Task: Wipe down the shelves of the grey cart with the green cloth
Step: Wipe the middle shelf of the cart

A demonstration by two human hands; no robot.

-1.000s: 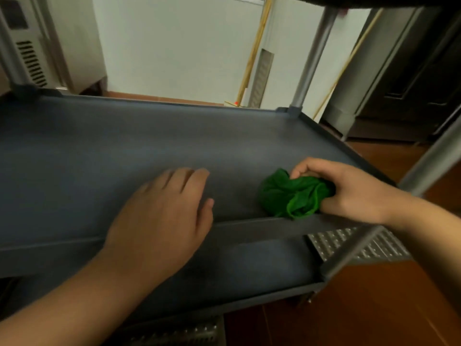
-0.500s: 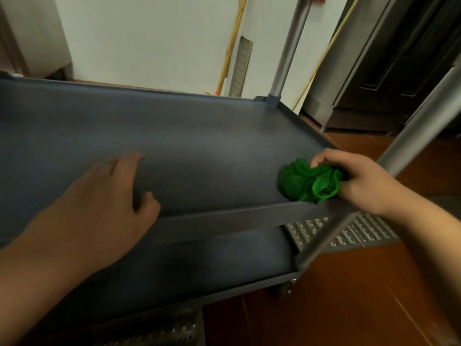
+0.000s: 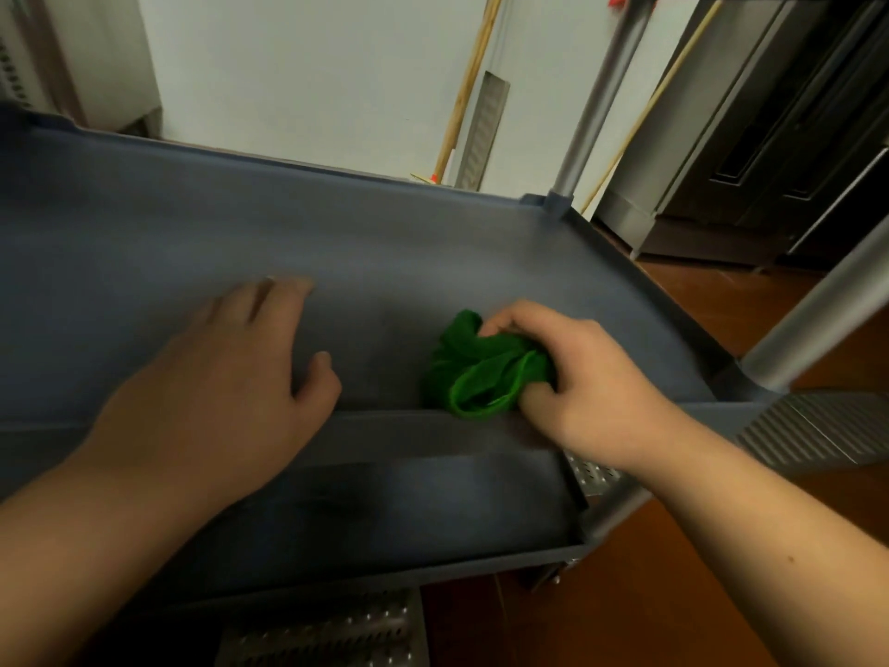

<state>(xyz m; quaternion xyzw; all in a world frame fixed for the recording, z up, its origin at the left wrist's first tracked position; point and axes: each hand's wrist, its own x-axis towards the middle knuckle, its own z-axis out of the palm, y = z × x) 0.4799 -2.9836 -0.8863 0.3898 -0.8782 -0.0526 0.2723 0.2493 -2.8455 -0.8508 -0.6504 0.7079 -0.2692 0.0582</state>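
My right hand (image 3: 584, 377) gripped the bunched cloth (image 3: 481, 368) against the cart (image 3: 433, 262) shelf's front edge; my left hand (image 3: 226, 373) rested flat beside it, fingers relaxed.

Your right hand (image 3: 584, 382) grips the crumpled green cloth (image 3: 481, 365) and holds it against the grey plastic cart shelf (image 3: 433, 262), close to the shelf's front edge and toward its right end. Your left hand (image 3: 226, 392) lies flat on the same shelf, fingers spread, palm over the front lip, left of the cloth and apart from it. A lower grey shelf (image 3: 409, 512) shows beneath the front edge. Round metal posts (image 3: 596, 93) rise at the right corners. Wooden broom handles (image 3: 469, 84) lean against the white wall behind the cart, above the reddish-brown floor (image 3: 601, 613).
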